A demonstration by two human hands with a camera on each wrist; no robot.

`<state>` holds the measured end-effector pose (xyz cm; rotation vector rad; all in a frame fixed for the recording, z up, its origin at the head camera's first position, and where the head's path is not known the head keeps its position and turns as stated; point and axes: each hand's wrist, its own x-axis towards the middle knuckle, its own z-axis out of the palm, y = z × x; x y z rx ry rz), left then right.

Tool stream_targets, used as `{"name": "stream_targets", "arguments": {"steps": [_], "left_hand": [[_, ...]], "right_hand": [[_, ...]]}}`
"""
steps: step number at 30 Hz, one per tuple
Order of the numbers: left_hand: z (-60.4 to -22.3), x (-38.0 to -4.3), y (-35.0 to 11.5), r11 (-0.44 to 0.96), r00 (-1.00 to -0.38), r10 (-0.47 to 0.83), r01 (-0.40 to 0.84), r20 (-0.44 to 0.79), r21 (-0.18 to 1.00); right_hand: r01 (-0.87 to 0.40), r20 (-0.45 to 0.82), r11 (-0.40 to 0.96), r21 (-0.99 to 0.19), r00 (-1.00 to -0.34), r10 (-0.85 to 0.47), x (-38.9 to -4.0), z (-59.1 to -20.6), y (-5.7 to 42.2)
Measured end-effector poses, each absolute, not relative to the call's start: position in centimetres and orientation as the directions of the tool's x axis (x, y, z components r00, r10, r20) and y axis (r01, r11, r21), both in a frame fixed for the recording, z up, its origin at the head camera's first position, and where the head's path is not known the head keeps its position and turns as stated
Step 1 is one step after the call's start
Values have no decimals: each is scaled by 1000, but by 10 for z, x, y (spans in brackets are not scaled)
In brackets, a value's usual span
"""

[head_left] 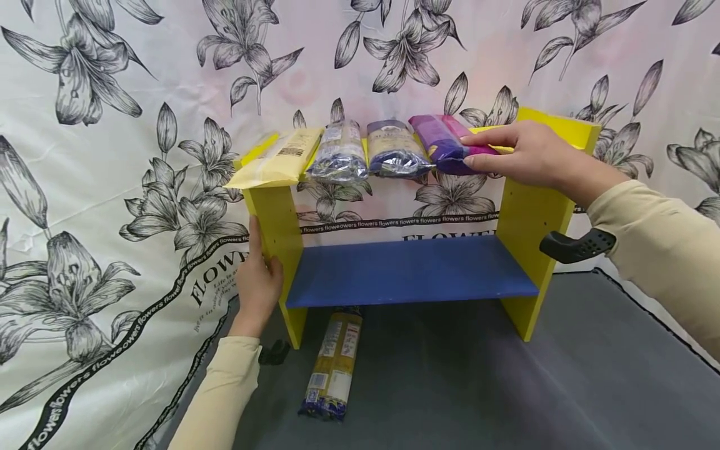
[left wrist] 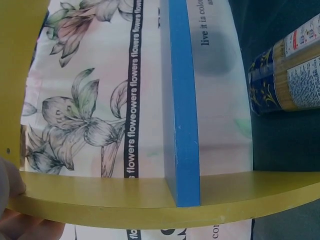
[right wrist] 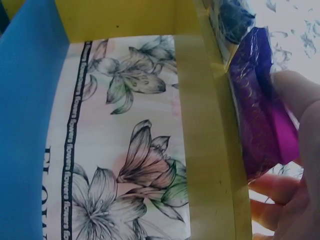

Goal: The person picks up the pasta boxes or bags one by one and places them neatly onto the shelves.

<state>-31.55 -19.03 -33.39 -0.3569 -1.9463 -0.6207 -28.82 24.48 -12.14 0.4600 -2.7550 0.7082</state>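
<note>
My right hand (head_left: 525,153) pinches a purple and pink packet (head_left: 444,134) at the right end of the row on top of the yellow and blue shelf (head_left: 416,269). In the right wrist view, the thumb lies on the purple packet (right wrist: 255,105) with the other fingers at its far side. My left hand (head_left: 259,284) holds the shelf's yellow left side panel (head_left: 275,231), index finger stretched upward. The left wrist view shows fingertips (left wrist: 37,231) on the panel's outer side and the thumb over its front edge.
Left of the purple packet lie a pale yellow packet (head_left: 281,156), a clear silvery packet (head_left: 340,150) and a brown and blue packet (head_left: 396,147). Under the blue board, a long pack of what looks like spaghetti (head_left: 334,365) lies on the dark surface (head_left: 439,387). Flowered cloth (head_left: 349,69) hangs behind.
</note>
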Motion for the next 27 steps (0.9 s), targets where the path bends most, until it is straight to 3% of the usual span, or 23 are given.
{"name": "stream_targets", "arguments": {"steps": [17, 23, 27], "left_hand": [[-344, -313, -192, 825, -460, -42, 484, 887, 291], [-340, -314, -193, 824, -458, -37, 489, 888, 287], [-334, -316, -193, 815, -474, -42, 493, 880, 304]], "right_hand": [[-323, 354, 822, -470, -922, -160, -275, -132, 236], [-389, 563, 721, -573, -827, 1, -248, -158, 252], [-400, 593, 729, -555, -805, 10, -234, -182, 274]]}}
